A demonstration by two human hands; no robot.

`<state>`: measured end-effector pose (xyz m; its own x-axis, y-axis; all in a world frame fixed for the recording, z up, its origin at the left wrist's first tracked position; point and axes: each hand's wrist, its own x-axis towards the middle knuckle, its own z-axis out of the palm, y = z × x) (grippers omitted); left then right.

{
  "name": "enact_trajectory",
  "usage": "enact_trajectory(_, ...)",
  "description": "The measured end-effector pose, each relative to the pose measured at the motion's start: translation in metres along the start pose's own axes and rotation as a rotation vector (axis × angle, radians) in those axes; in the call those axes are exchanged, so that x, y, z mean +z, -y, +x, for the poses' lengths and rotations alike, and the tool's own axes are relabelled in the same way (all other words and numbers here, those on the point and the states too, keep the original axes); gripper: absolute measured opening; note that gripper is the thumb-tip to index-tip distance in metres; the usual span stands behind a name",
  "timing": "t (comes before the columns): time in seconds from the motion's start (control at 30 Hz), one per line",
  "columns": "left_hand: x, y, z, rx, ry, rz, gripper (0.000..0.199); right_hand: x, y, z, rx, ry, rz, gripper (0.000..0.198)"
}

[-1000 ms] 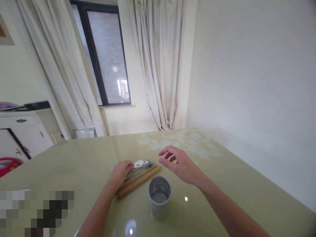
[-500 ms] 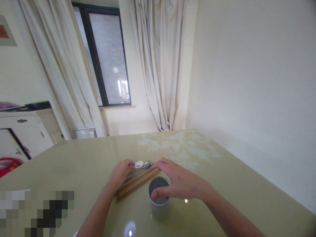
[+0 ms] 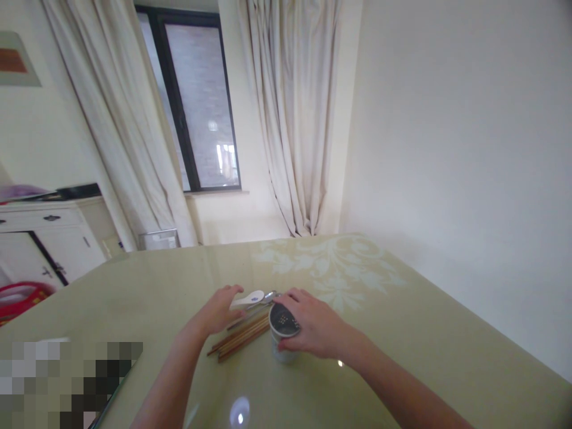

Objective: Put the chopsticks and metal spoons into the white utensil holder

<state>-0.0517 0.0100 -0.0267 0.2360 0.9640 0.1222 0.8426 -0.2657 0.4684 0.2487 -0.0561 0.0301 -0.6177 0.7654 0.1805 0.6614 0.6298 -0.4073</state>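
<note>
Utensil holder (image 3: 283, 335), the grey perforated cup, sits on the glossy green table (image 3: 402, 333) right in front of me, tipped so its mouth faces the camera, just beside the near ends of the chopsticks (image 3: 239, 335). From the head view, my right hand (image 3: 313, 328) is wrapped around the cup's far side, fingers curled closed on its wall. My left hand (image 3: 218, 310) rests over the handles of the cutlery, fingers bent down onto the white ceramic spoon (image 3: 250, 298); I cannot tell whether it truly pinches the spoon or only presses on it. Two metal spoons (image 3: 268, 295) lie next to the white one, bowls pointing away from me.

As I judge it, loading has not begun: every piece lies flat on the table, the chopsticks in a loose fan, and none stands in the cup. Inside the holder I see only its hole-dotted bottom, nothing else.

Beyond the table stand pale curtains (image 3: 295, 119) and a dark-framed window (image 3: 196, 101).
</note>
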Motion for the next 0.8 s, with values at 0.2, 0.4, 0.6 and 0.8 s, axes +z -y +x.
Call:
enact_trajectory(0.2,0.005,0.011,-0.011,-0.184,-0.471,-0.251,0.051,0.003,-0.005,0.001,0.013,0.02,0.045,0.084)
enact_trajectory(0.4,0.047,0.011,-0.053,-0.537,-0.731,-0.592,0.051,0.006,-0.006,0.004,-0.007,0.023,0.023,0.083)
enact_trajectory(0.6,0.069,-0.002,-0.055,-0.449,-0.735,-0.854,0.055,0.007,-0.006,0.001,0.018,0.037,-0.043,0.097)
enact_trajectory(0.8,0.074,-0.014,-0.044,-0.46,-0.74,-0.88,0.062,0.012,-0.009,0.002,0.006,0.046,-0.028,0.107)
